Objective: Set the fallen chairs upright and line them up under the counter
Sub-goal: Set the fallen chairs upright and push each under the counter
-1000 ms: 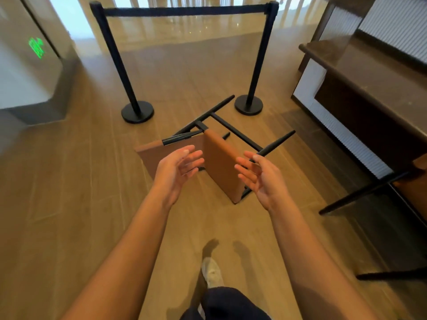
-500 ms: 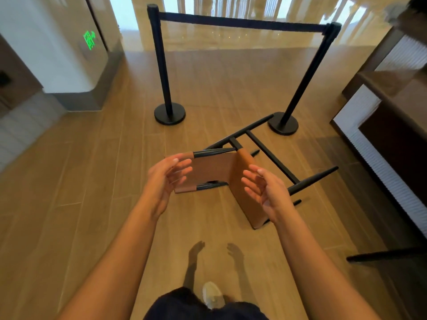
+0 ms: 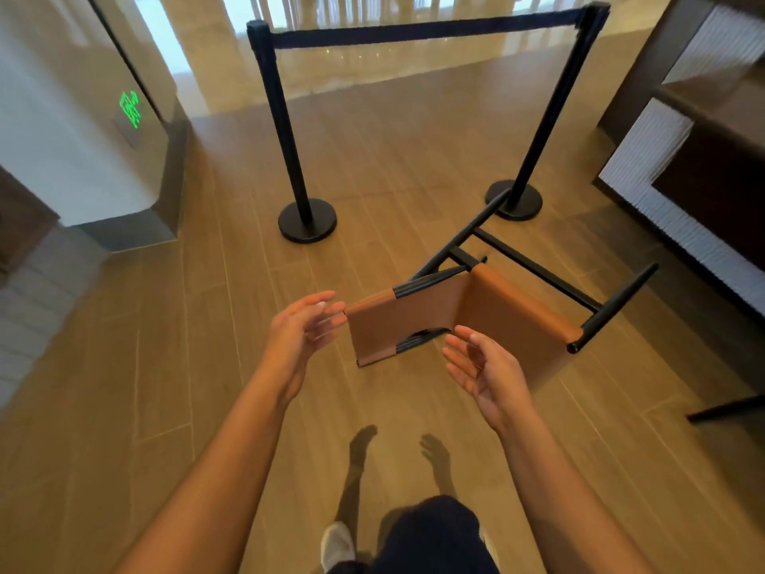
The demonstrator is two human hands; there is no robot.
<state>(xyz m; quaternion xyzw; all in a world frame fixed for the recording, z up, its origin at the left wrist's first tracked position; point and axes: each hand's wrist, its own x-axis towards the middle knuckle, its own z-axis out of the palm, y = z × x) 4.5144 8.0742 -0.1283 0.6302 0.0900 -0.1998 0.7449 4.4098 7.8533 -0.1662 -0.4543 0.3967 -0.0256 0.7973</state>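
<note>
A chair (image 3: 488, 312) with a tan leather seat and back and black metal legs lies on its side on the wooden floor, legs pointing toward the right and back. My left hand (image 3: 302, 331) hovers open just left of the backrest's edge, fingers stretched toward it, not clearly touching. My right hand (image 3: 484, 370) is open in front of the seat, palm turned inward, holding nothing. The counter (image 3: 699, 159), dark with a white ribbed panel, stands at the right.
Two black stanchion posts (image 3: 289, 159) (image 3: 538, 130) joined by a dark belt stand behind the chair. A white kiosk with a green sign (image 3: 128, 109) is at the left. A black leg of another chair (image 3: 728, 410) pokes in at the right edge.
My view has shifted left, so the chair now lies more to the right. Both hands have stayed open and moved closer to the chair's backrest and seat.
</note>
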